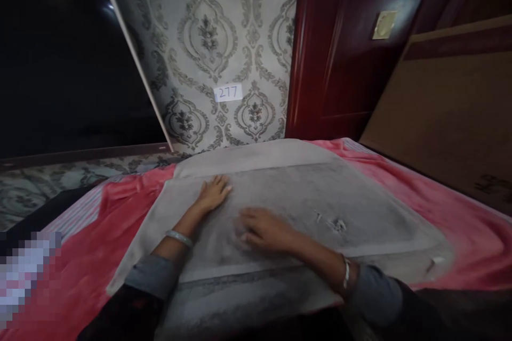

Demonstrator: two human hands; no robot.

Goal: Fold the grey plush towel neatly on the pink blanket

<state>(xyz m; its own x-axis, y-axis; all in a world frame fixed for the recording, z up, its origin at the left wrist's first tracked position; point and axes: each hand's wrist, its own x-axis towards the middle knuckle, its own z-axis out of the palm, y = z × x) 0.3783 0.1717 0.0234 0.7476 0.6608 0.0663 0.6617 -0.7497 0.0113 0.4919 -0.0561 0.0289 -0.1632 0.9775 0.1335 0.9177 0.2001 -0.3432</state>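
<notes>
Some apparent smoothing needs even strokes next: left hand (214, 194) spread on grey cloth (292, 186), right hand (266, 229) too blurred to tell its spread.

Worn on the head, the camera looked forward and down from the near side of the mat (276, 186), close above the left hand (215, 193) and right hand (266, 230), facing the far wall (248, 58) between screen (68, 64), left, and cardboard (448, 106), right.

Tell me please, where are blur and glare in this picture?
In the head view, motion blur smears the right hand, while the left hand looks sharper; also in the head view, glare shows on the black screen and dark red panel.
</notes>
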